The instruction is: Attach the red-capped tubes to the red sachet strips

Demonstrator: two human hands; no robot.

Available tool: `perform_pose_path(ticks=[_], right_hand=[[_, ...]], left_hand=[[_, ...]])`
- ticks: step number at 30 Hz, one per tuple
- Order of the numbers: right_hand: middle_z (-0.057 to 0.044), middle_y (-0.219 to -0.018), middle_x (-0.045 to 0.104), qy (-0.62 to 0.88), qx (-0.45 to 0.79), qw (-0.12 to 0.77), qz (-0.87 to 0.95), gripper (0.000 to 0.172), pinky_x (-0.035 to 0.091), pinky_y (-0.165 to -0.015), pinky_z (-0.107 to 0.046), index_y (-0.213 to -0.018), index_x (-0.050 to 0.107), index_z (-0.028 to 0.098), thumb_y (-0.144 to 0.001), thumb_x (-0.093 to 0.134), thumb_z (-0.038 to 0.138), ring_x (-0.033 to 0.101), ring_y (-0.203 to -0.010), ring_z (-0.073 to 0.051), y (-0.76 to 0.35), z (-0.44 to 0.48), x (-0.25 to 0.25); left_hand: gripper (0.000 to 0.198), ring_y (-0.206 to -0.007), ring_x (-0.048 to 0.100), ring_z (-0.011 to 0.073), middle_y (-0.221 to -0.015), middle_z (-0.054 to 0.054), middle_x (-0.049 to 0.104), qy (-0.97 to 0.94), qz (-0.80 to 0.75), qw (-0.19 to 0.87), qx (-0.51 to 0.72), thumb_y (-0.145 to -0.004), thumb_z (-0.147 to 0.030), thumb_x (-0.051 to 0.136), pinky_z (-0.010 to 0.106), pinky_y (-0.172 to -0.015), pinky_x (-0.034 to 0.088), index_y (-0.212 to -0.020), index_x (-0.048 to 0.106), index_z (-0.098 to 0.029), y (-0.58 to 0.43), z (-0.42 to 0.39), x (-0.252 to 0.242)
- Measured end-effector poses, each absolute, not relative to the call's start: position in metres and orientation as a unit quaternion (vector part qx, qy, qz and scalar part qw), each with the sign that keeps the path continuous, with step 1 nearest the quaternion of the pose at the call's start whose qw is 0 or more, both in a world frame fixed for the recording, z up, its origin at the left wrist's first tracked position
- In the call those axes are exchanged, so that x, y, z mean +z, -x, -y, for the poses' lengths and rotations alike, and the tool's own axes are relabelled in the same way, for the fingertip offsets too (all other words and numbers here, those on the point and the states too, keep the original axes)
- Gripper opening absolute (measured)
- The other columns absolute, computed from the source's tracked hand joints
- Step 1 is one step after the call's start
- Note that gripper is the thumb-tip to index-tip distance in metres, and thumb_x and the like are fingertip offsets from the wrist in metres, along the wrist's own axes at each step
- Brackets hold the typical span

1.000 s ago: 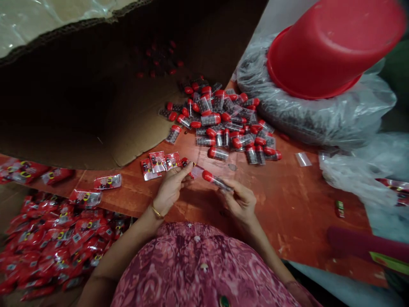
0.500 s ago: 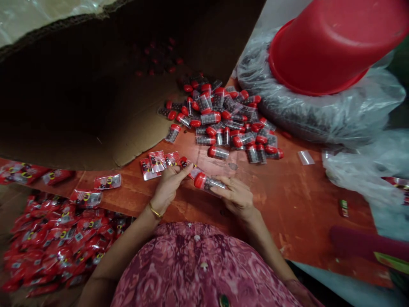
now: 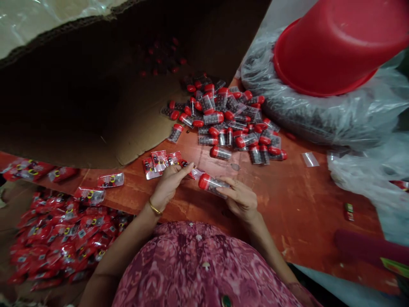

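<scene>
My right hand (image 3: 240, 199) is closed on a small clear vial with a red cap (image 3: 209, 183), held level with the cap pointing left. My left hand (image 3: 169, 183) pinches a small clear plastic sleeve (image 3: 194, 172) whose mouth sits right at the vial's cap. Just beyond my left hand, a few red printed packets (image 3: 159, 161) lie fanned on the red-brown table (image 3: 297, 192). Farther back spreads a heap of several more red-capped vials (image 3: 228, 121).
A big open cardboard box (image 3: 96, 94) lies on its side at the back left. Sealed red packets (image 3: 60, 234) pile up below the table's left edge. A red basin (image 3: 335, 42) rests on a plastic-wrapped sack (image 3: 319, 115) at the back right.
My right hand has brought the vial leftward, so its cap now meets the sleeve in my left hand. The view has shifted slightly.
</scene>
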State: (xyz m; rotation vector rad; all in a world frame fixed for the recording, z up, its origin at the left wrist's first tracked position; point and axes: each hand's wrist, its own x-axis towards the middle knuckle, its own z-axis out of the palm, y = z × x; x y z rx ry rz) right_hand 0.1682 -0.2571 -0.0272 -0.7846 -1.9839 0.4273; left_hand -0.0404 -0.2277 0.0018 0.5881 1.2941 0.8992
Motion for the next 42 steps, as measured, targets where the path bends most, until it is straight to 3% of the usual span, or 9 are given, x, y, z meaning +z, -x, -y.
perform_pose_path(ticks=[5, 13, 22, 30, 35, 42], right_hand=[[-0.008, -0.113, 0.067, 0.308, 0.209, 0.460, 0.806, 0.042, 0.054, -0.071, -0.027, -0.114, 0.061, 0.028, -0.082, 0.050, 0.004, 0.067, -0.093, -0.016, -0.166, 0.259, -0.024], [-0.008, -0.111, 0.068, 0.310, 0.201, 0.460, 0.808, 0.042, 0.053, -0.070, -0.028, -0.114, 0.061, 0.029, -0.082, 0.049, 0.004, 0.067, -0.092, -0.016, -0.165, 0.258, -0.024], [-0.009, -0.113, 0.067, 0.302, 0.188, 0.463, 0.812, 0.039, 0.053, -0.070, -0.028, -0.112, 0.062, 0.027, -0.084, 0.047, 0.006, 0.067, -0.094, -0.016, -0.168, 0.257, -0.027], [-0.007, -0.111, 0.069, 0.317, 0.166, 0.447, 0.820, 0.037, 0.053, -0.068, -0.025, -0.106, 0.066, 0.028, -0.082, 0.051, 0.005, 0.068, -0.088, -0.014, -0.167, 0.256, -0.029], [-0.005, -0.112, 0.069, 0.325, 0.147, 0.462, 0.812, 0.035, 0.054, -0.067, -0.026, -0.106, 0.067, 0.031, -0.084, 0.051, 0.009, 0.069, -0.087, -0.014, -0.165, 0.257, -0.029], [-0.006, -0.115, 0.067, 0.327, 0.095, 0.440, 0.831, 0.040, 0.053, -0.066, -0.027, -0.112, 0.064, 0.032, -0.082, 0.054, 0.007, 0.068, -0.088, -0.015, -0.167, 0.259, -0.037]], left_hand=[[0.049, -0.052, 0.056, 0.0102, -0.055, -0.002, 0.060, -0.222, -0.570, 0.689, 0.389, -0.043, -0.058, 0.079, 0.024, -0.057, 0.047, -0.055, 0.058, -0.015, 0.038, 0.228, 0.007], [0.045, -0.050, 0.047, 0.0102, -0.046, -0.003, 0.050, -0.351, -0.568, 0.627, 0.400, -0.062, -0.056, 0.070, 0.023, -0.050, 0.036, -0.048, 0.055, -0.016, 0.041, 0.230, -0.005], [0.044, -0.052, 0.047, 0.0106, -0.051, -0.002, 0.055, -0.379, -0.552, 0.629, 0.395, -0.069, -0.056, 0.064, 0.024, -0.054, 0.038, -0.054, 0.059, -0.015, 0.047, 0.230, -0.008], [0.035, -0.061, 0.052, 0.0121, -0.062, 0.000, 0.062, -0.362, -0.498, 0.673, 0.410, -0.067, -0.049, 0.069, 0.025, -0.064, 0.042, -0.066, 0.065, -0.015, 0.043, 0.231, -0.001], [0.023, -0.068, 0.053, 0.0130, -0.070, -0.001, 0.063, -0.383, -0.526, 0.632, 0.422, -0.065, -0.038, 0.074, 0.025, -0.068, 0.044, -0.069, 0.064, -0.017, 0.038, 0.237, 0.002], [0.031, -0.064, 0.057, 0.0131, -0.069, 0.002, 0.067, -0.333, -0.513, 0.687, 0.391, -0.054, -0.039, 0.080, 0.026, -0.066, 0.045, -0.071, 0.069, -0.014, 0.033, 0.238, 0.001]])
